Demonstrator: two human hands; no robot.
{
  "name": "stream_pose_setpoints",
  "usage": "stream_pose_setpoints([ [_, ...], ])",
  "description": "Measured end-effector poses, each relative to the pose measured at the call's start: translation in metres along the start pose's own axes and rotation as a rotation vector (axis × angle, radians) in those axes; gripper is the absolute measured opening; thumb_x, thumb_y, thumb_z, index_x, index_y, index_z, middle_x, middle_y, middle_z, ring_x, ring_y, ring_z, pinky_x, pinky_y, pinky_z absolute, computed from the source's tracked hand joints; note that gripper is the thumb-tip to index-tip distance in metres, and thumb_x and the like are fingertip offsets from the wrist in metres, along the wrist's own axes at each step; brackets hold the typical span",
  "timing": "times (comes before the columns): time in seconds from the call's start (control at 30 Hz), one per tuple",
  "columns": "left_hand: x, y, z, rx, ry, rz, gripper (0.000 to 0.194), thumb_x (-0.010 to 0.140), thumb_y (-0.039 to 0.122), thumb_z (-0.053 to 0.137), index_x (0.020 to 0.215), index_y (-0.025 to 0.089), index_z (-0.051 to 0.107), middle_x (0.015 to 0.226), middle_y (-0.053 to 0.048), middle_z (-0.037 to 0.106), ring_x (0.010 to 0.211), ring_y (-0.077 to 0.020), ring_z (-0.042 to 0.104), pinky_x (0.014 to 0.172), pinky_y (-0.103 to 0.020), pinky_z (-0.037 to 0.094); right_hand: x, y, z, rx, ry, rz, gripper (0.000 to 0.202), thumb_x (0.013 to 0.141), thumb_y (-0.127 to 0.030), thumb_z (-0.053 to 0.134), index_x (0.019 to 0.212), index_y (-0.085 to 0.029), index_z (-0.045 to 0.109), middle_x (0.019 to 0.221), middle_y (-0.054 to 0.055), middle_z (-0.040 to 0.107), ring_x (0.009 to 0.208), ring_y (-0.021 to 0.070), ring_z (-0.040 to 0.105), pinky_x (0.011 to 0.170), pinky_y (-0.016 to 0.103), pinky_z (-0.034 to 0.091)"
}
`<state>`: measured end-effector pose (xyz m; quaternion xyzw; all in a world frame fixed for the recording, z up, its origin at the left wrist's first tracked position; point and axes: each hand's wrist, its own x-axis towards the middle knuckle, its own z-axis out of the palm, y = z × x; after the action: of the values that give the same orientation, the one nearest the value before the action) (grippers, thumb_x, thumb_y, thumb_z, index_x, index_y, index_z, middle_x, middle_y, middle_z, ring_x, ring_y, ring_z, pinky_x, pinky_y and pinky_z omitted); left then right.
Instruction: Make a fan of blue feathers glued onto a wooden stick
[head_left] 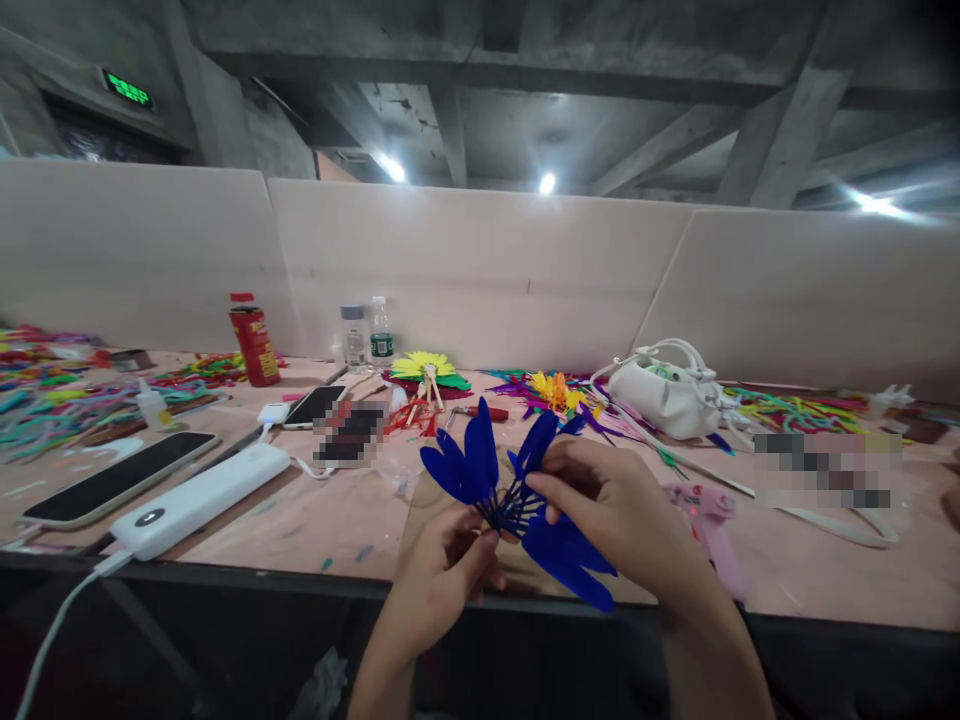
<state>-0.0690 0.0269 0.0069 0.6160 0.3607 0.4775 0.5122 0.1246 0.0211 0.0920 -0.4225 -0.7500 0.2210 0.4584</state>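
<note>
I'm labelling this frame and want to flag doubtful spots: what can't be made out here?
Head view only:
- Centre of the blue feather flower: covered by the left hand and right hand, so each grip is unclear.
- Two pixelated patches on the pink worktable: contents unreadable.
- Red canister label: too small.
- White power bank cable: runs off the lower left edge.

Bench contents around my work area

On my table (315,520) I see a white power bank (199,500) beside a dark phone (116,478) at left, with a red canister (255,345) and two clear bottles (367,338) behind them. A yellow paper flower (427,366) lies at centre, a white handbag (664,390) at right, and a pink glue gun (712,520) nearer me.
</note>
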Motion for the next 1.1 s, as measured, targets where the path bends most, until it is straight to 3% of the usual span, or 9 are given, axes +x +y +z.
stream_pose_setpoints([
  [0.27, -0.003, 0.0, -0.002, -0.011, -0.042, 0.01, 0.021, 0.094, 0.039, 0.065, 0.097, 0.018, 0.065, 0.07, 0.001, 0.065, 0.059, -0.0143, 0.064, 0.05, -0.021, 0.046, 0.007, -0.003, 0.002, -0.178, -0.059, -0.043, 0.015, 0.095, -0.024, 0.066, 0.08, -0.025, 0.066, 0.071, -0.004, 0.072, 0.071, 0.0166, 0.068, 0.066, 0.026, 0.045],
  [0.4, -0.005, 0.0, -0.001, 0.026, -0.04, -0.008, 0.025, 0.093, 0.042, 0.067, 0.096, 0.018, 0.065, 0.073, 0.0, 0.065, 0.063, -0.0163, 0.067, 0.051, -0.023, 0.046, 0.008, -0.002, 0.006, -0.14, -0.046, -0.029, 0.017, 0.094, -0.022, 0.066, 0.078, -0.024, 0.064, 0.071, -0.003, 0.071, 0.064, 0.0164, 0.065, 0.063, 0.027, 0.044],
  [0.63, -0.002, -0.002, 0.005, 0.125, 0.102, -0.036, 0.031, 0.085, 0.047, 0.072, 0.08, 0.019, 0.06, 0.062, 0.0, 0.065, 0.054, -0.0162, 0.062, 0.05, -0.025, 0.043, 0.012, -0.004, 0.019, -0.057, -0.044, 0.0, 0.015, 0.093, -0.018, 0.063, 0.078, -0.024, 0.062, 0.068, -0.005, 0.068, 0.055, 0.0144, 0.063, 0.061, 0.028, 0.045],
  [0.83, 0.001, 0.001, 0.009, 0.138, 0.173, -0.003, 0.027, 0.085, 0.042, 0.069, 0.073, 0.019, 0.06, 0.058, -0.001, 0.065, 0.052, -0.0158, 0.058, 0.05, -0.025, 0.04, 0.014, -0.001, 0.025, -0.146, 0.011, -0.017, 0.013, 0.09, -0.016, 0.065, 0.08, -0.024, 0.065, 0.08, -0.001, 0.075, 0.075, 0.0189, 0.069, 0.069, 0.03, 0.046],
  [0.93, 0.001, 0.001, 0.011, 0.131, 0.197, -0.016, 0.029, 0.083, 0.043, 0.07, 0.071, 0.019, 0.06, 0.058, -0.001, 0.064, 0.051, -0.0155, 0.056, 0.049, -0.025, 0.04, 0.016, -0.001, 0.027, -0.124, 0.051, -0.032, 0.012, 0.088, -0.012, 0.066, 0.089, -0.024, 0.069, 0.089, 0.0, 0.077, 0.081, 0.0186, 0.071, 0.073, 0.03, 0.049],
  [1.1, 0.002, 0.002, 0.012, 0.089, 0.212, -0.003, 0.03, 0.08, 0.044, 0.072, 0.069, 0.019, 0.059, 0.057, -0.001, 0.063, 0.053, -0.0169, 0.059, 0.051, -0.025, 0.04, 0.017, 0.002, 0.029, -0.092, 0.11, -0.01, 0.028, 0.086, -0.013, 0.064, 0.113, -0.022, 0.067, 0.09, 0.0, 0.074, 0.063, 0.0138, 0.063, 0.063, 0.029, 0.048],
])
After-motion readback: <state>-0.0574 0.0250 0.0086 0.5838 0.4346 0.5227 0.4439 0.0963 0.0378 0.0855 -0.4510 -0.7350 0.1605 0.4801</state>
